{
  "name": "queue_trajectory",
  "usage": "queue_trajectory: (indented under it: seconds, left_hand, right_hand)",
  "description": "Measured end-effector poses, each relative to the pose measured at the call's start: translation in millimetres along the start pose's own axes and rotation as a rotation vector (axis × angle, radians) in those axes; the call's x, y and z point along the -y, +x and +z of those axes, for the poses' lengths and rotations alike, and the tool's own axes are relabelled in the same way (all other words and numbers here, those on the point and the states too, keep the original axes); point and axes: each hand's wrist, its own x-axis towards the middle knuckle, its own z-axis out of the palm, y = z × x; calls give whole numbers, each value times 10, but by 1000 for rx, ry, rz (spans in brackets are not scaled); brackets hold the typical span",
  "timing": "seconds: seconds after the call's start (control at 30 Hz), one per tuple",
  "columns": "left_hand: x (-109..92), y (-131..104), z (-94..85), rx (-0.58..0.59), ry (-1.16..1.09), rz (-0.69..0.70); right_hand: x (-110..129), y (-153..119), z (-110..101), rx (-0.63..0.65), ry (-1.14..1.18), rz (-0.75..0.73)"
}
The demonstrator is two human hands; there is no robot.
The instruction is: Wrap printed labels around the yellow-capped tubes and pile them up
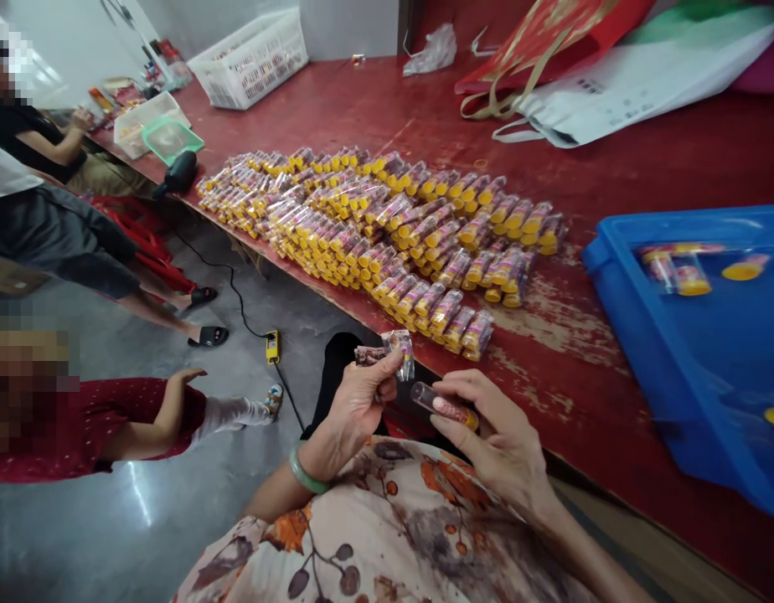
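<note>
My left hand (362, 394), with a green bangle (307, 471) at the wrist, pinches a small clear plastic wrapper (400, 350) near the table edge. Beside it a dark printed piece (369, 356) pokes out from the fingers. In my right hand (493, 427) is a clear tube (450, 406) with a yellow end, gripped between thumb and fingers and tilted toward the left hand. Wrapper and tube are apart. Just beyond both hands, rows of similar yellow-ended tubes (362, 218) lie stacked on the red table (563, 335).
A blue tray (682, 419) with a few tubes stands at right. Bags (638, 92) lie at the back right, a white basket (255, 67) at the back. A hair dryer (181, 172) sits near the table's far end. Other people stand and sit at left; a black cable (236, 293) crosses the floor.
</note>
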Motion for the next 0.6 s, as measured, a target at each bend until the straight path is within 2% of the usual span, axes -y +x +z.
queue_trajectory:
  seconds: [0.17, 0.43, 0.6]
  left_hand:
    - [25, -20, -6, 1, -5, 7]
    - [-13, -46, 5, 15, -96, -65]
    - [33, -103, 0, -63, -102, -13]
  right_hand:
    - [-20, 10, 60, -111, -196, -225]
    - [-74, 50, 146, -204, -619, -433]
    - [-85, 47, 181, -261, -739, -568]
